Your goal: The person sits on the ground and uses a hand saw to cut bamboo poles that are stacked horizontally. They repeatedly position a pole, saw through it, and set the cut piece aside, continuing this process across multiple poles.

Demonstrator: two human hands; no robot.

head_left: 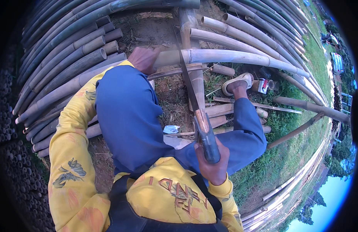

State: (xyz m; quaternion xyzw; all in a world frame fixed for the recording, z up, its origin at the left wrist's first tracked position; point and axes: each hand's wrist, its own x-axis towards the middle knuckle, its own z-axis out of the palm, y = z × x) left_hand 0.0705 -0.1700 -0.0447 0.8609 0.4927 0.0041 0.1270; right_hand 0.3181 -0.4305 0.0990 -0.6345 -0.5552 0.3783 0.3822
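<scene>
In my right hand (pixel 215 164) is the dark handle of a handsaw (pixel 191 89), fingers wrapped round it. The long, narrow blade points away from me and crosses a pale bamboo pole (pixel 241 57); how deep it sits in the pole I cannot tell. Left of the blade, my left hand (pixel 144 61) is closed round the near end of that pole, slightly smeared by motion. Under the pole runs an upright-lying wooden beam (pixel 198 79) that bears it. My left knee is bent close to the left hand.
Stacked bamboo poles (pixel 67 62) fill the left, and more poles (pixel 260 34) lie at the far right. Short bamboo offcuts (pixel 217 111) lie near my sandalled right foot (pixel 237 83). A red and white box (pixel 263 86) stands beside it. Propped poles (pixel 299 129) cross the grass.
</scene>
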